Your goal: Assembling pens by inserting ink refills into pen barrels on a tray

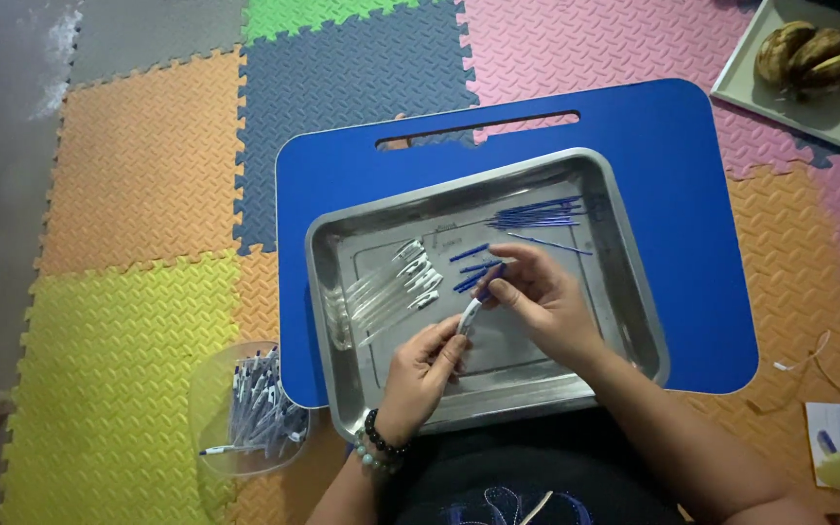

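Both hands, left [422, 365] and right [537, 297], pinch one clear pen [471, 313] over the steel tray [459, 209].

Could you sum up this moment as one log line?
left hand: holds pen barrel | right hand: pinches barrel's top end | under: metal tray | in tray: blue refills, clear barrels

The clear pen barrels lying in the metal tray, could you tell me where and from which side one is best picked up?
Probably at mid-length, pinched across the width from above. The clear pen barrels lie flat and close together in the metal tray, slanting up to the right, so their ends are crowded and the raised tray rim blocks a low sideways approach.
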